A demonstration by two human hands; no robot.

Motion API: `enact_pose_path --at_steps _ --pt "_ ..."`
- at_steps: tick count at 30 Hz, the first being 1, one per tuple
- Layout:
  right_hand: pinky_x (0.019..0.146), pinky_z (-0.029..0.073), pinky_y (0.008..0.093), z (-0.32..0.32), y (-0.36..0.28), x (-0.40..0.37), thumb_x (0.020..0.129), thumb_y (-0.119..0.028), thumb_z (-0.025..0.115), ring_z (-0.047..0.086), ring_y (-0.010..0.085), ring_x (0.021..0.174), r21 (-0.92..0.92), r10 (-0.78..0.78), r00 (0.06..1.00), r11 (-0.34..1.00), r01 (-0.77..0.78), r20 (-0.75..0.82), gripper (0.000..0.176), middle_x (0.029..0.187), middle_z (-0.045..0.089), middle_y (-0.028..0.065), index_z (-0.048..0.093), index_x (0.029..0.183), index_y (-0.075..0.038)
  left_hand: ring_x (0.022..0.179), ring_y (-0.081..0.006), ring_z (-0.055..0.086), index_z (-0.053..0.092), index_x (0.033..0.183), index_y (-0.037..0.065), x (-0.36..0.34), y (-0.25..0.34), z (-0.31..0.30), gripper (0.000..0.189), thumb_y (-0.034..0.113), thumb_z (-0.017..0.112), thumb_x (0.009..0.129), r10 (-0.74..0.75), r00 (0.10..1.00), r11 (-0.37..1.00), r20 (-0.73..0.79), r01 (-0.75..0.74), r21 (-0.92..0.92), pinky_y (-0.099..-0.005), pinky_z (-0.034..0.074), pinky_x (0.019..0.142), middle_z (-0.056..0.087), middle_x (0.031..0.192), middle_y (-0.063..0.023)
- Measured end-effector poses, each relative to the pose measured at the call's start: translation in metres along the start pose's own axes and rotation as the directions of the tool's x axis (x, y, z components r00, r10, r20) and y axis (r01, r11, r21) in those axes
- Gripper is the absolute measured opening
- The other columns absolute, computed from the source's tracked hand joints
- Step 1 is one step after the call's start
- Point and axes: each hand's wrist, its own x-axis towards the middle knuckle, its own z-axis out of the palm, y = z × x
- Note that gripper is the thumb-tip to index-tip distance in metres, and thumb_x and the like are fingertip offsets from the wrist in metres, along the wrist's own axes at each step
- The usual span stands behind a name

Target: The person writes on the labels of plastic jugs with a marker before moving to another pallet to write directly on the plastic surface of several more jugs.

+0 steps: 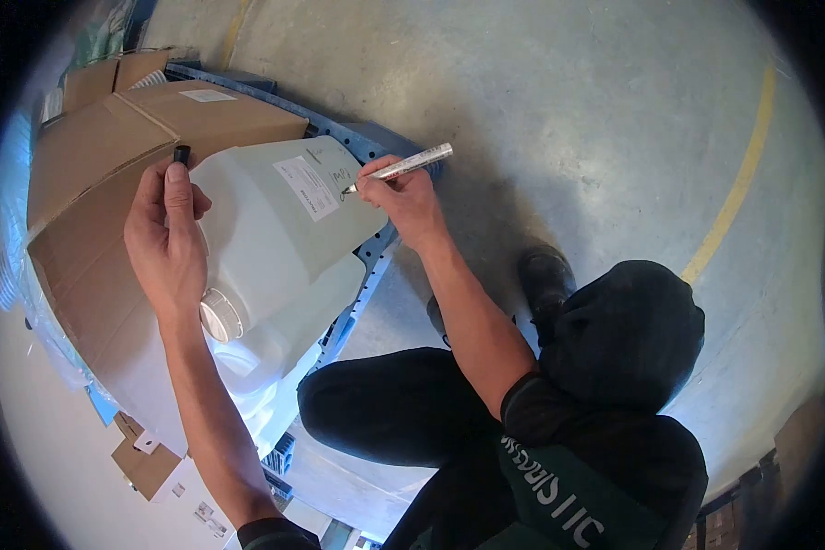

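A silver-white marker is pinched in my right hand, its tip at dark handwriting on a translucent plastic canister. Beside the writing, a white printed label is stuck on the canister. My left hand is closed around a small black cap, which sticks up above the thumb. That hand is at the canister's near-left edge, just above its white screw lid. Below the first canister, a second translucent one shows in part.
Cardboard boxes stand behind and left of the canisters. A blue plastic pallet edges the load on the right. Clear wrap hangs at the far left. On the grey floor runs a yellow line. A dark boot stands near the pallet.
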Motion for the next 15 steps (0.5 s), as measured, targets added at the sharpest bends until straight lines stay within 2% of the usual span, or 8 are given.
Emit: enact_pose_path --at_steps 3,5,9,13,15 --pt "0.063 0.042 0.0230 -0.001 0.001 -0.002 0.081 -0.013 0.068 0.054 0.0063 0.068 -0.016 0.013 1.000 1.000 -0.012 0.019 0.013 0.073 0.062 0.0002 0.066 0.088 -0.002 0.064 -0.0077 0.046 0.066 0.099 0.001 0.000 0.000 0.000 0.033 0.030 0.050 0.099 0.006 1.000 1.000 -0.001 -0.006 0.001 -0.0234 0.038 0.060 0.051 0.065 0.0006" --pt "0.065 0.045 0.0233 -0.002 0.006 0.000 0.082 -0.013 0.067 0.057 0.0071 0.069 0.038 0.060 0.997 0.998 -0.059 -0.045 0.013 0.075 0.063 0.0016 0.066 0.088 -0.002 0.064 -0.0077 0.046 0.066 0.099 0.001 0.000 -0.001 -0.001 0.032 0.030 0.050 0.099 0.014 1.000 1.000 0.001 -0.014 -0.002 -0.0233 0.038 0.060 0.052 0.065 0.0006" --pt "0.069 0.048 0.0235 -0.005 0.013 0.003 0.082 -0.012 0.066 0.059 0.0086 0.070 -0.018 0.030 1.000 0.999 -0.030 -0.009 0.013 0.076 0.064 0.0033 0.066 0.089 -0.001 0.064 -0.0074 0.045 0.066 0.099 0.001 0.000 0.000 0.001 0.032 0.029 0.051 0.099 0.019 1.000 1.000 -0.021 -0.019 -0.023 -0.0229 0.037 0.060 0.052 0.065 0.0005" --pt "0.068 0.053 0.0255 -0.006 0.011 0.004 0.083 -0.011 0.065 0.059 0.0087 0.070 0.070 0.048 0.998 0.997 -0.045 -0.032 0.013 0.078 0.063 0.0048 0.064 0.090 0.000 0.064 -0.0074 0.045 0.066 0.099 0.001 -0.001 -0.001 -0.001 0.031 0.029 0.051 0.099 0.014 1.000 1.000 -0.010 -0.015 -0.026 -0.0228 0.037 0.060 0.052 0.065 0.0006" --pt "0.067 0.055 0.0263 -0.008 0.009 0.005 0.083 -0.010 0.065 0.059 0.0085 0.070 0.119 0.067 0.997 0.991 -0.062 -0.041 0.013 0.078 0.062 0.0051 0.064 0.090 0.001 0.068 -0.0079 0.047 0.065 0.105 -0.002 -0.001 -0.002 -0.003 0.034 0.028 0.049 0.101 -0.019 0.999 1.000 0.032 0.020 -0.017 -0.0223 0.038 0.066 0.052 0.070 0.0000"
